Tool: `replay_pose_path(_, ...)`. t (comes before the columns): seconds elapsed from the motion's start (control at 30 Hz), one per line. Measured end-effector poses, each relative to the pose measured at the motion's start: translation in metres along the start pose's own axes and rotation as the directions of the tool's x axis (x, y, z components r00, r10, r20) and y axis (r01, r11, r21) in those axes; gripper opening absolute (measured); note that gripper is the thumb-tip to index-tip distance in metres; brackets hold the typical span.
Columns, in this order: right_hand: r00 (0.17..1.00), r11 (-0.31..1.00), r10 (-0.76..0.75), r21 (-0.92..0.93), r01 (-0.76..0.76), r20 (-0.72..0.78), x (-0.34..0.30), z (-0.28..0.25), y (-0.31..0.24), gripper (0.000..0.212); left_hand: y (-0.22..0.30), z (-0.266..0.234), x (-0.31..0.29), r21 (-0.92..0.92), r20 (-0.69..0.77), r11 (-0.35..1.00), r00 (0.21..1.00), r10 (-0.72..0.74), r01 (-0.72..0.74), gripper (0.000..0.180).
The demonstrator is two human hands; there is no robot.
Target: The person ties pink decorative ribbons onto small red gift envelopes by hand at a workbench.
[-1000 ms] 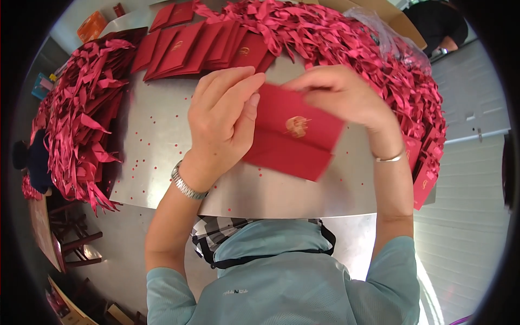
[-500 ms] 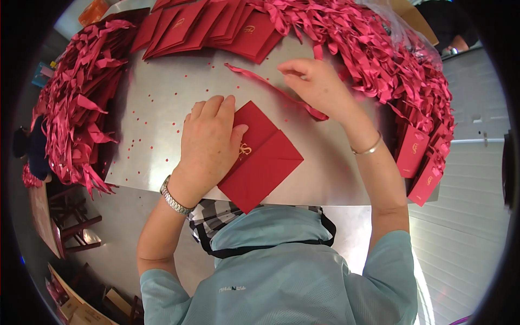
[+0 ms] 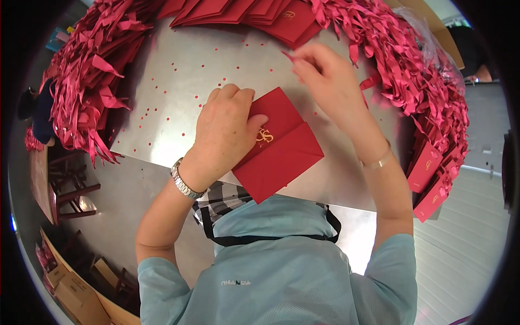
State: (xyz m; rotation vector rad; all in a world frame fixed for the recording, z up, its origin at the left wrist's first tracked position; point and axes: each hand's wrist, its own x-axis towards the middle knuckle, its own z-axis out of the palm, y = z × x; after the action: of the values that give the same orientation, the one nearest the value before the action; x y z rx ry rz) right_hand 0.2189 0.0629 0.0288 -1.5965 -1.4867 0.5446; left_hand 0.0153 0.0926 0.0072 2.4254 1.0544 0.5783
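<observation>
My left hand grips the left side of a flat red paper bag, its thumb lying on top and its fingers curled past the edge. The bag sits tilted like a diamond, near the table's front edge, with a gold emblem beside the thumb and a folded flap across it. To the upper right, my right hand is raised over the table with thumb and fingertips pinched on a red ribbon. Only a short end of it shows past the fingertips; the palm hides the rest.
The metal table is scattered with small red paper dots. Stacked red bags lie along the far side. Heaps of ribboned bags stand at the left and right. Two red bags overhang the right edge.
My right hand has closed on the ribbon that lay on the table and lifted it. My left hand stays on the bag. The whole view has shifted and turned slightly.
</observation>
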Motion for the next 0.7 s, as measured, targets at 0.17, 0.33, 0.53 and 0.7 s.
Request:
replay_pose_path(0.17,0.905,0.855,0.356,0.309,-0.416,0.232,-0.073,0.017,-0.017,0.015,0.004,-0.003,0.001,0.003,0.075,1.000,0.997,-0.016,0.016,0.024)
replay_pose_path(0.33,0.922,0.861,0.348,0.331,-0.386,0.169,-0.077,0.023,-0.010,0.014,0.008,-0.004,0.000,-0.109,0.028,0.993,0.998,-0.051,0.053,0.022)
replay_pose_path(0.53,0.971,0.942,0.227,0.234,-0.238,0.076,-0.078,0.029,-0.011,0.012,-0.007,-0.012,0.008,-0.525,0.355,0.779,0.920,-0.163,0.341,0.021)
replay_pose_path(0.7,0.985,0.982,0.166,0.083,-0.169,0.039,-0.074,0.031,-0.013,0.009,-0.008,-0.015,0.010,-0.538,0.435,0.729,0.880,-0.190,0.423,0.018)
